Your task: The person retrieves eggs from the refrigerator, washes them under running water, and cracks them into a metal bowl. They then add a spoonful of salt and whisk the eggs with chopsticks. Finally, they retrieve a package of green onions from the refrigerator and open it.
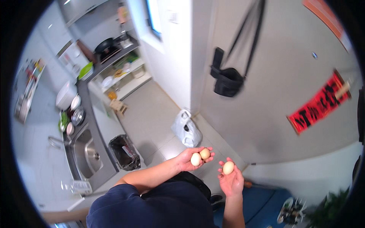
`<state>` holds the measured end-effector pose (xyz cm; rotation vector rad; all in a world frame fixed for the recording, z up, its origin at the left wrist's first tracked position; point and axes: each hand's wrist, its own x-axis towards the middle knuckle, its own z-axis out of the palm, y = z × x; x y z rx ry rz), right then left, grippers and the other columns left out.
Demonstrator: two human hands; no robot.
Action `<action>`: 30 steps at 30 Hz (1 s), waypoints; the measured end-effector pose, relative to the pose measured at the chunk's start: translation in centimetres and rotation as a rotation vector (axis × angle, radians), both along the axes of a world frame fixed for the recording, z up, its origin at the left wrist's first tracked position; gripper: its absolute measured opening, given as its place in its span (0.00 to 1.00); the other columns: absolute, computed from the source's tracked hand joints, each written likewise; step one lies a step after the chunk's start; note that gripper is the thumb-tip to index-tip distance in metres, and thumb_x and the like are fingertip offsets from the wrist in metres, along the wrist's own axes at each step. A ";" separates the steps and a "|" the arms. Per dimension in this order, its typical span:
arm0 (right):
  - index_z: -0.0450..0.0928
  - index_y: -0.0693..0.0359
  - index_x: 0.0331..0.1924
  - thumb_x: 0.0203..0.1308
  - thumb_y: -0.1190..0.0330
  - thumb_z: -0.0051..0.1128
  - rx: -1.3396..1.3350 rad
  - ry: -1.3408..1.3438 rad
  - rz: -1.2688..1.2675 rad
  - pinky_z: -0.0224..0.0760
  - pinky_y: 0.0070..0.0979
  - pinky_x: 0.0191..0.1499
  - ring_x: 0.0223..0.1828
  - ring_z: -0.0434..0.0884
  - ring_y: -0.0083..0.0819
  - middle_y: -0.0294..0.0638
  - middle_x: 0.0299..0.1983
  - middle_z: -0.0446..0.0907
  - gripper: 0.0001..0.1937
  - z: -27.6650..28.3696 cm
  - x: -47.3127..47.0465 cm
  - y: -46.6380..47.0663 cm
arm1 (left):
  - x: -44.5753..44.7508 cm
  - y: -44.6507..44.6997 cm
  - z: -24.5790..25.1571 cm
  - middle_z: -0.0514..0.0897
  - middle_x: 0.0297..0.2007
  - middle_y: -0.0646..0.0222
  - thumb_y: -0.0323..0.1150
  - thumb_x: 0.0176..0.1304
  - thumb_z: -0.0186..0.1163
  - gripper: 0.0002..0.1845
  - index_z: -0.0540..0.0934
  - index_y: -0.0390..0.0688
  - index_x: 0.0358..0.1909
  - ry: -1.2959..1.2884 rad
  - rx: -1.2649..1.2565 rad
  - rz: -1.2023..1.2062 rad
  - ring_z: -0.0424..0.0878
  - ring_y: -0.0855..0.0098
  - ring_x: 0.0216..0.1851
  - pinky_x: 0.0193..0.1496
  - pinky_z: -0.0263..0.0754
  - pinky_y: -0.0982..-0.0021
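Two eggs rest in the upturned palm of my left hand (pixel 186 161): a pale cream egg (pixel 196 159) near the thumb and wrist side, and a browner egg (pixel 205 153) closer to the fingertips. Facing it, a short gap to the right, my right hand (pixel 231 181) is palm up too, with its fingers curled round a single cream egg (pixel 228 168). Both hands are held in front of my body, above the tiled floor.
A stainless sink (pixel 85 151) is set in the counter at left, beside a lined trash bin (pixel 124 152). On the floor ahead sits a white plastic bag (pixel 186 129). A black bag (pixel 228 82) hangs on the grey door (pixel 265 114), near a red banner (pixel 318 104) with writing.
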<state>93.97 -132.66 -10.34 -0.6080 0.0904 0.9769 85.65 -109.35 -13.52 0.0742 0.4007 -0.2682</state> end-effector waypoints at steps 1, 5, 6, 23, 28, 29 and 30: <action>0.70 0.58 0.66 0.75 0.55 0.43 -0.028 0.001 0.035 0.76 0.36 0.44 0.48 0.83 0.42 0.52 0.57 0.79 0.23 -0.1 0.1 1.6 | -1.1 1.4 -0.1 0.80 0.60 0.58 0.42 0.79 0.48 0.21 0.70 0.42 0.66 -0.025 -0.019 0.053 0.85 0.62 0.52 0.36 0.87 0.73; 0.71 0.59 0.64 0.76 0.55 0.41 -0.063 0.043 0.248 0.73 0.34 0.40 0.39 0.80 0.38 0.50 0.52 0.80 0.22 -0.7 0.7 9.9 | -5.0 7.9 -1.1 0.82 0.55 0.60 0.47 0.80 0.47 0.23 0.71 0.42 0.65 -0.022 -0.028 0.267 0.86 0.68 0.38 0.32 0.85 0.74; 0.72 0.59 0.63 0.77 0.55 0.41 -0.078 0.050 0.306 0.71 0.33 0.38 0.38 0.79 0.36 0.49 0.50 0.80 0.22 -0.9 0.7 12.4 | -6.0 10.1 -1.4 0.83 0.53 0.60 0.48 0.80 0.47 0.24 0.71 0.42 0.65 -0.038 -0.034 0.322 0.86 0.69 0.36 0.32 0.85 0.74; 0.77 0.60 0.52 0.71 0.57 0.46 -0.205 0.064 1.060 0.68 0.29 0.31 0.29 0.73 0.32 0.47 0.40 0.78 0.17 -2.9 -2.9 54.6 | -23.6 41.9 -3.4 0.84 0.40 0.66 0.51 0.80 0.47 0.20 0.76 0.46 0.55 0.196 0.163 1.161 0.78 0.74 0.28 0.30 0.76 0.73; 0.76 0.59 0.48 0.71 0.58 0.47 -0.220 -0.003 1.312 0.67 0.29 0.32 0.30 0.74 0.32 0.47 0.40 0.79 0.14 -4.9 -3.5 64.0 | -27.9 43.5 -3.3 0.85 0.44 0.63 0.47 0.80 0.48 0.17 0.75 0.47 0.56 0.252 0.140 1.485 0.80 0.74 0.30 0.31 0.78 0.72; 0.76 0.59 0.48 0.71 0.58 0.48 -0.202 -0.006 1.394 0.67 0.30 0.32 0.30 0.74 0.33 0.47 0.40 0.79 0.14 -4.9 -3.9 66.1 | -28.7 43.5 -3.1 0.84 0.44 0.63 0.47 0.79 0.49 0.17 0.76 0.47 0.56 0.306 0.159 1.561 0.80 0.73 0.30 0.30 0.78 0.73; 0.75 0.59 0.47 0.71 0.58 0.48 -0.174 -0.004 1.466 0.67 0.31 0.33 0.30 0.75 0.33 0.48 0.40 0.79 0.14 -4.9 -4.6 68.2 | -29.2 43.1 -2.9 0.84 0.45 0.63 0.47 0.79 0.49 0.17 0.76 0.48 0.56 0.284 0.152 1.641 0.80 0.73 0.31 0.30 0.78 0.73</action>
